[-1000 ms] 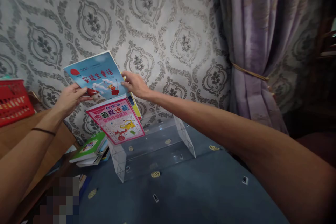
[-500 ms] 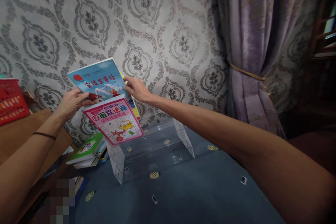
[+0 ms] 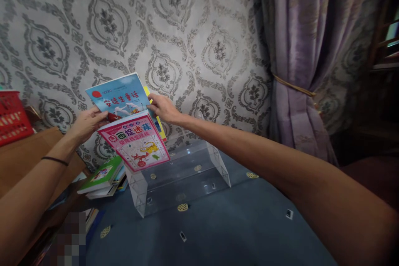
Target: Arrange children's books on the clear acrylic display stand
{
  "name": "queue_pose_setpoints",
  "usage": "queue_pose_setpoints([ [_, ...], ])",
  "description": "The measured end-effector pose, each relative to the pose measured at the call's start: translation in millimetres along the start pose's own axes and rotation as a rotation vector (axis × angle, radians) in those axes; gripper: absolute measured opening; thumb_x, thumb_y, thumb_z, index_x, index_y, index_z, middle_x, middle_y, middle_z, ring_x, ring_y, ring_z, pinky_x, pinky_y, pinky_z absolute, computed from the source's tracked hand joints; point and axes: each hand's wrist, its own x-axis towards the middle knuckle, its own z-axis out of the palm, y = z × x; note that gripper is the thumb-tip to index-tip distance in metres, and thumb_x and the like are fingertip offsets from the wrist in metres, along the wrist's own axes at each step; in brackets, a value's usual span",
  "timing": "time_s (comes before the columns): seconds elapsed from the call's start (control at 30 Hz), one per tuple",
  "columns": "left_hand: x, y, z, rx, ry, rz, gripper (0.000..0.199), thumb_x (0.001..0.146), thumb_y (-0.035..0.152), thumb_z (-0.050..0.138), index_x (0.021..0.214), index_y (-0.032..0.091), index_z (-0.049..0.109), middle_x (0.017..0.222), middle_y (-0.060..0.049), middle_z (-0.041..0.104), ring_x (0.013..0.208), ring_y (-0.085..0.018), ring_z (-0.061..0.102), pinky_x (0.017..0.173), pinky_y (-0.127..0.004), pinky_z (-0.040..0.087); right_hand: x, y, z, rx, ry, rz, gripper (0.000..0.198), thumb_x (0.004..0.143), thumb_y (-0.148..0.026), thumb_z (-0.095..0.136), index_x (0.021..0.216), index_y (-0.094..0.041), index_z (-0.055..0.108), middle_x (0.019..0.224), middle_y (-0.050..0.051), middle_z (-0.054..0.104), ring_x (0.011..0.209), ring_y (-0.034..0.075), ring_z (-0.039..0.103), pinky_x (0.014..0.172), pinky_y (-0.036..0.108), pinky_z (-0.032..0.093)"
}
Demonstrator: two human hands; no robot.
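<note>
Both my hands grip a blue picture book [image 3: 120,93] with red lettering by its sides. My left hand [image 3: 89,124] has its fingers closed on the lower left edge. At the right edge, my right hand [image 3: 162,108] pinches the cover between thumb and fingers. In front stands a pink book [image 3: 137,143] with a tiger on its cover, hiding the blue book's lower part. It leans in a clear tiered rack [image 3: 140,195] at the rack's left side. Behind the blue book a yellow book [image 3: 162,129] shows as a strip.
A stack of books with a green one [image 3: 102,176] on top lies left of the rack. Beyond it are a brown wooden panel [image 3: 28,164] and a red basket [image 3: 14,116]. A dark blue patterned cloth [image 3: 233,224] lies under the rack. A purple curtain [image 3: 305,50] hangs at right.
The blue book has moved down and slightly right, with more of it behind the pink book. Both hands have shifted slightly with it.
</note>
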Motion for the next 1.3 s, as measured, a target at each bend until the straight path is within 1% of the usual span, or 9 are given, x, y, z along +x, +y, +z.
queue_pose_setpoints([
  [0.1,-0.2,-3.9,0.9,-0.001,0.004,-0.026,0.054,0.059,0.05,0.087,0.094,0.013,0.068,0.082,-0.006,0.077,0.073,-0.019,0.069,0.077,-0.031,0.055,-1.5,1.3,2.3,0.002,-0.015,0.02,0.005,0.092,-0.02,0.05,0.097,-0.02,0.05,0.076,-0.001,0.061,0.07,0.017,0.058,0.075,0.032,0.045],
  [0.27,-2.6,-7.9,4.8,-0.081,0.003,-0.029,0.059,0.053,0.047,0.09,0.098,0.015,0.068,0.082,-0.003,0.078,0.073,-0.019,0.07,0.075,-0.029,0.055,-3.5,3.5,1.9,0.0,-0.044,0.008,0.005,0.095,-0.025,0.049,0.096,-0.021,0.05,0.075,-0.001,0.059,0.067,0.016,0.057,0.075,0.033,0.047],
  [0.47,-2.6,-6.8,6.5,-0.082,-0.001,-0.006,0.048,0.058,0.044,0.088,0.091,0.015,0.068,0.084,-0.004,0.078,0.072,-0.019,0.07,0.071,-0.029,0.057,-2.1,6.0,-0.2,0.103,-0.06,0.038,0.0,0.095,-0.02,0.05,0.095,-0.02,0.049,0.071,-0.005,0.056,0.061,0.012,0.057,0.067,0.028,0.051],
  [0.63,3.7,-2.0,0.0,-0.108,0.028,0.044,0.052,0.057,0.045,0.087,0.096,0.016,0.067,0.083,-0.004,0.077,0.073,-0.018,0.072,0.072,-0.029,0.06,3.7,-1.6,-3.5,0.15,-0.044,0.032,0.002,0.096,-0.019,0.051,0.096,-0.019,0.053,0.072,-0.003,0.06,0.062,0.012,0.06,0.062,0.024,0.052],
  [0.73,2.7,-4.2,-0.9,-0.128,-0.003,0.038,0.056,0.055,0.047,0.089,0.096,0.016,0.068,0.084,-0.005,0.078,0.069,-0.017,0.071,0.067,-0.027,0.059,0.9,-3.9,-5.0,0.013,-0.102,0.101,0.007,0.096,-0.019,0.053,0.091,-0.017,0.058,0.076,0.0,0.064,0.067,0.012,0.062,0.064,0.023,0.051],
  [0.83,-0.8,-11.7,0.6,-0.138,0.001,0.021,0.056,0.053,0.048,0.09,0.093,0.015,0.069,0.083,-0.004,0.078,0.066,-0.016,0.069,0.063,-0.024,0.057,-7.9,-0.6,-5.1,-0.162,-0.229,0.179,0.01,0.093,-0.014,0.055,0.086,-0.015,0.063,0.075,0.001,0.068,0.07,0.013,0.064,0.07,0.023,0.049],
  [1.03,-0.1,-24.8,0.8,-0.144,0.017,0.015,0.063,0.054,0.049,0.089,0.101,0.013,0.07,0.085,-0.004,0.079,0.067,-0.016,0.071,0.066,-0.026,0.057,-15.1,11.5,-2.2,-0.207,-0.435,0.25,0.018,0.089,-0.011,0.057,0.075,-0.014,0.067,0.065,0.0,0.07,0.065,0.012,0.067,0.065,0.02,0.047],
  [1.17,3.2,-26.5,3.1,-0.131,-0.008,-0.008,0.069,0.053,0.051,0.09,0.106,0.012,0.071,0.086,-0.005,0.079,0.072,-0.018,0.072,0.065,-0.025,0.058,-10.4,14.1,-1.7,-0.259,-0.475,0.258,0.019,0.086,-0.013,0.06,0.069,-0.013,0.07,0.066,0.002,0.071,0.068,0.014,0.067,0.064,0.02,0.045],
  [1.3,5.1,-27.5,7.9,-0.134,-0.063,-0.029,0.074,0.052,0.045,0.091,0.114,0.011,0.069,0.094,-0.008,0.079,0.087,-0.025,0.074,0.071,-0.03,0.061,-10.2,14.1,-3.4,-0.34,-0.437,0.251,0.009,0.08,-0.015,0.068,0.073,-0.014,0.074,0.074,0.003,0.073,0.077,0.018,0.065,0.064,0.023,0.041],
])
